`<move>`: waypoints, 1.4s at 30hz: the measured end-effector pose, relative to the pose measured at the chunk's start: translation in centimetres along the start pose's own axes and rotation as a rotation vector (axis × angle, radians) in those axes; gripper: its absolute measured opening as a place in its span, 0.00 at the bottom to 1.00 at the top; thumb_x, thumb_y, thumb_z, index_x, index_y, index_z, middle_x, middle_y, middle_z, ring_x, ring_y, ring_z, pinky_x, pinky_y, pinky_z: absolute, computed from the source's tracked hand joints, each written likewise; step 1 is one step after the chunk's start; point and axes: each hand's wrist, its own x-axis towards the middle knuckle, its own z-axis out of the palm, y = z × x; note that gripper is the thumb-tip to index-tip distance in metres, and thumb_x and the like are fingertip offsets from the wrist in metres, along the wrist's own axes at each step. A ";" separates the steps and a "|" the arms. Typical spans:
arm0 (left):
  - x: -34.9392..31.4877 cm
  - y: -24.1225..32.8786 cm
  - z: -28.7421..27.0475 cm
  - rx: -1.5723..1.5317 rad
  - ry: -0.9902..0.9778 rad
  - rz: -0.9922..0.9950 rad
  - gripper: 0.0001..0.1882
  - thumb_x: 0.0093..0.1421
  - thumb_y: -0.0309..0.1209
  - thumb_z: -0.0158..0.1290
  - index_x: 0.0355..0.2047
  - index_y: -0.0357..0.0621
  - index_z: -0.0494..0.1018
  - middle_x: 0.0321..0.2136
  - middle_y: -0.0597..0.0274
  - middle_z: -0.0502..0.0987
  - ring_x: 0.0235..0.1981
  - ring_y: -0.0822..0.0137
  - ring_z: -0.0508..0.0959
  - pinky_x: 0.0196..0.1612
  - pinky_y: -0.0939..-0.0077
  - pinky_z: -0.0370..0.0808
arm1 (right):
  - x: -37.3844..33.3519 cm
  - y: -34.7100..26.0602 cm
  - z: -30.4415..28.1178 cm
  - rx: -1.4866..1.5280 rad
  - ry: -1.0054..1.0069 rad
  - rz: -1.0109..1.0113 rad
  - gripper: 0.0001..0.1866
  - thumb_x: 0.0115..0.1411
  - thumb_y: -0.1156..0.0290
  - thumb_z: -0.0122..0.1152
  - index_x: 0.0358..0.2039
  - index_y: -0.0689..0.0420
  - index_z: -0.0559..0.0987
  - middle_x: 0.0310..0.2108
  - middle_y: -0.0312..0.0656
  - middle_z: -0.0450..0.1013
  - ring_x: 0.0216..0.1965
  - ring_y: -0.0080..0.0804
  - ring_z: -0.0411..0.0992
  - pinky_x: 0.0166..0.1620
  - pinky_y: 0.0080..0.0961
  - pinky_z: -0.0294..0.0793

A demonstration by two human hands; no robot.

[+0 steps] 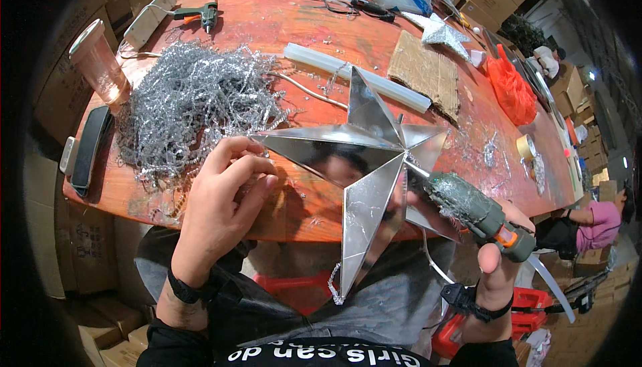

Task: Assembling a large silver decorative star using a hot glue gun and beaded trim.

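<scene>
A mirrored silver five-pointed star (374, 193) stands tilted at the table's front edge, in front of me. A strand of silver trim (334, 283) hangs at its lowest point. My left hand (224, 200) is closed, its fingers curled beside the star's left tip; whatever they pinch is hidden. My right hand (496, 280) grips a dark green glue gun (461, 200) with an orange trigger. Its nozzle is at the star's centre, and a translucent glue stick (554, 290) sticks out of its back end.
Left of the star lies a heap of silver garland (200, 106). A lidded plastic cup (100, 63), a phone (92, 150) and another glue gun (200, 16) are around it. Beyond the star are glue sticks (361, 76), cardboard (424, 73) and a red bag (511, 89).
</scene>
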 end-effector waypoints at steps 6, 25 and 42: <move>0.1 0.2 0.0 0.058 -0.004 0.028 0.05 0.57 0.21 0.55 0.35 0.37 0.75 0.39 0.55 0.71 0.40 0.59 0.75 0.42 0.71 0.72 | -0.7 -0.1 0.2 0.071 0.069 0.036 0.45 0.30 0.29 0.71 0.30 0.63 0.77 0.25 0.34 0.74 0.28 0.22 0.72 0.34 0.19 0.69; -0.2 0.2 -0.1 0.071 0.000 0.057 0.07 0.55 0.18 0.53 0.35 0.36 0.75 0.42 0.52 0.72 0.44 0.56 0.75 0.46 0.68 0.72 | -2.1 -0.4 -0.1 0.053 -0.006 -0.061 0.44 0.29 0.28 0.69 0.25 0.61 0.76 0.22 0.38 0.74 0.25 0.28 0.74 0.31 0.21 0.71; -0.1 0.0 0.3 0.122 0.009 0.077 0.07 0.56 0.24 0.56 0.35 0.37 0.75 0.42 0.54 0.75 0.42 0.53 0.76 0.45 0.64 0.73 | -2.0 0.0 -0.7 0.065 -0.364 -0.475 0.27 0.48 0.43 0.70 0.27 0.59 0.78 0.23 0.40 0.77 0.27 0.38 0.79 0.33 0.28 0.78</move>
